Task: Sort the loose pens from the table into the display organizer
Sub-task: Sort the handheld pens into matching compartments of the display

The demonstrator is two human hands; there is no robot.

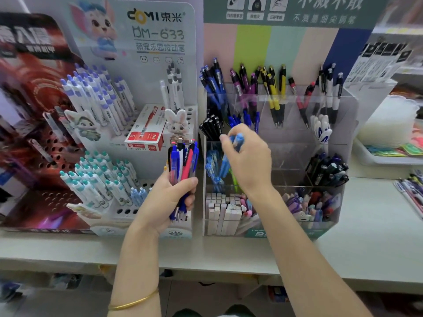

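Head view: at left, gripped mixed pen bundle (184,161) upright w/ left hand (168,200), just in front of white pen stand (160,88). To the right, pinched one light-blue pen (238,139) w/ right hand (248,163), over clear organizer (295,156), above compartment w/ similar blue pens (214,168).

— Lighting?
— Bright and even from here; I see only soft shadows.
— Blur?
— Edges smear and bow. The dark red cardboard display (34,99) is mushy, and the right hand (247,156) is motion-blurred.
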